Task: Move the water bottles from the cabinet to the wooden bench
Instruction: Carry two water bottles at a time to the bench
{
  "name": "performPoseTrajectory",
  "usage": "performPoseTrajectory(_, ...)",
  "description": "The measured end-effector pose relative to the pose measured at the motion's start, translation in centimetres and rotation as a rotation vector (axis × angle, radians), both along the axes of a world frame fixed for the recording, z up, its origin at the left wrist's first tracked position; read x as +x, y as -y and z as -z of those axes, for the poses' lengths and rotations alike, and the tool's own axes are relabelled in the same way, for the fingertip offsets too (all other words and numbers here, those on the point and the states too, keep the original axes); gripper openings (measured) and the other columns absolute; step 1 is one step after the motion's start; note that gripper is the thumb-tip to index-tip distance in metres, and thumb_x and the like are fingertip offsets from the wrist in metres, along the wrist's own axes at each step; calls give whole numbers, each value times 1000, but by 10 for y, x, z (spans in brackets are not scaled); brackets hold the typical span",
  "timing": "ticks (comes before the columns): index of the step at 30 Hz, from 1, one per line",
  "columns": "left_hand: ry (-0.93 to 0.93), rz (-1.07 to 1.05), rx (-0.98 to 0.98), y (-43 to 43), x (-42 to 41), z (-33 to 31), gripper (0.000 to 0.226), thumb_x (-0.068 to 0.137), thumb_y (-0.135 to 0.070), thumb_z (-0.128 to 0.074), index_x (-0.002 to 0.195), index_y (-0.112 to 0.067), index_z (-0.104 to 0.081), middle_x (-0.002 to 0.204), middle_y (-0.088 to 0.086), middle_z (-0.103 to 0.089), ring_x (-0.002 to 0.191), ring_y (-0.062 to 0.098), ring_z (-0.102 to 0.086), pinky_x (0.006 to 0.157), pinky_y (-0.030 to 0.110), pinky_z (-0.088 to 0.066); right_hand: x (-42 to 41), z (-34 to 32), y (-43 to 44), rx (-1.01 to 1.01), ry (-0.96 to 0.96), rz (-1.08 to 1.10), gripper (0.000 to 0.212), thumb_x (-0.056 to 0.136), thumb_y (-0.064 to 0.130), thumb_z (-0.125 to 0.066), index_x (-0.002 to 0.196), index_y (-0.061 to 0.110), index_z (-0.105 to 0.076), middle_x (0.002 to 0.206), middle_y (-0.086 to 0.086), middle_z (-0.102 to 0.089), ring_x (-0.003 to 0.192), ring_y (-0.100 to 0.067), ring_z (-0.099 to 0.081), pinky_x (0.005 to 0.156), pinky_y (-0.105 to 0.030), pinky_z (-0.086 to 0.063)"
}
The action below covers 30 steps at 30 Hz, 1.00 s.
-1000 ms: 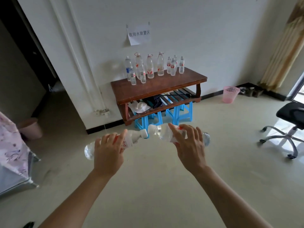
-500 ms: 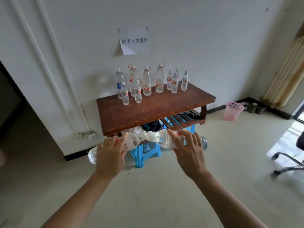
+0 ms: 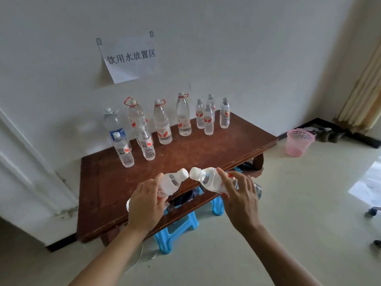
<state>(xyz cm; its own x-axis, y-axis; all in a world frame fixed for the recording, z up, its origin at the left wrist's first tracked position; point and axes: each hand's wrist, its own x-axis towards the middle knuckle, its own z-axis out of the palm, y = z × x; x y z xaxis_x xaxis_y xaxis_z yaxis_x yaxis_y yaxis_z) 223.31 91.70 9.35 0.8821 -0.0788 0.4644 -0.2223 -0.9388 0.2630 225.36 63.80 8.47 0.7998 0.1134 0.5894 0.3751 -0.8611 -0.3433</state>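
Note:
My left hand (image 3: pixel 145 205) grips a small clear water bottle (image 3: pixel 170 183) that lies nearly level, white cap pointing right. In my right hand (image 3: pixel 240 198) is a second small water bottle (image 3: pixel 208 179), tilted, cap pointing left; the two caps almost touch. Both bottles hover over the front edge of the dark wooden bench (image 3: pixel 181 159). Several water bottles stand upright along the bench's back: tall ones with red neck rings (image 3: pixel 161 122) and small ones at the left (image 3: pixel 123 150) and right (image 3: pixel 208 119). The cabinet is out of view.
A paper sign with Chinese writing (image 3: pixel 128 57) hangs on the white wall above the bench. Blue plastic stools (image 3: pixel 175 230) sit under the bench. A pink wastebasket (image 3: pixel 299 142) stands on the floor at right, near a curtain (image 3: pixel 365 91).
The bench has come much closer and now lies right under my hands. Both hands have kept their bottles, caps facing each other.

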Motion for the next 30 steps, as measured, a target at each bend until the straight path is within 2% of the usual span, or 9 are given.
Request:
performPoseTrajectory(6,-15,-89,-162,17,130,-10,75,77,-24,-84,140,-13,-44,130,7,-61,115,28,-61,84,42,-55,151,-11,11,105,-91,-95,100,70,14,-92,150,34,-35,128,-11,-56,111,-33,-58,87,-56,-55)
performPoseTrajectory(9,-41,-147,-230,12,176,-5,76,79,-27,-83,140,-10,-43,132,9,-60,116,29,-61,82,41,-54,216,-12,5,126,-127,-134,97,75,14,-89,150,38,-32,130,-7,-54,113,-30,-58,86,-54,-53)
performPoseTrajectory(14,-96,-207,-287,-9,258,20,75,86,-55,-63,145,-16,-38,136,6,-59,118,26,-61,79,41,-55,307,7,-21,143,-217,-188,95,77,12,-86,149,39,-31,135,0,-51,111,-28,-60,82,-56,-57)
performPoseTrajectory(17,-116,-237,-360,-23,312,37,77,85,-61,-62,145,-20,-36,136,1,-59,118,25,-61,79,40,-53,349,18,-42,221,-288,-175,86,77,11,-85,142,39,-35,136,1,-54,109,-28,-64,81,-49,-58)
performPoseTrajectory(19,-137,-225,-437,-34,348,49,77,85,-59,-67,143,-18,-38,128,-7,-59,110,21,-63,73,33,-49,382,28,-60,278,-349,-136,82,79,11,-83,137,40,-34,137,0,-55,110,-26,-63,82,-44,-55)
performPoseTrajectory(21,-140,-195,-495,-38,369,55,76,85,-54,-70,142,-15,-40,120,-14,-57,100,10,-61,68,22,-44,405,37,-70,314,-422,-108,78,80,12,-81,136,38,-33,137,0,-55,108,-27,-64,80,-38,-52)
performPoseTrajectory(23,-184,-167,-566,-50,394,67,77,84,-48,-74,142,-11,-41,122,-10,-60,102,3,-58,76,13,-44,432,51,-89,333,-510,-95,76,81,13,-81,132,38,-30,134,1,-55,104,-27,-64,76,-36,-48)
performPoseTrajectory(26,-244,-122,-637,-67,431,86,73,83,-43,-75,140,-11,-43,128,0,-61,113,5,-58,92,10,-42,470,66,-121,370,-640,-70,77,78,20,-85,125,37,-26,126,5,-56,98,-24,-64,74,-35,-46)
performPoseTrajectory(30,-241,-119,-673,-77,458,101,67,82,-32,-79,137,-21,-41,127,-4,-56,114,-13,-48,94,3,-36,500,85,-157,428,-763,-39,79,76,31,-88,126,30,-27,120,3,-60,99,-23,-66,77,-36,-49)
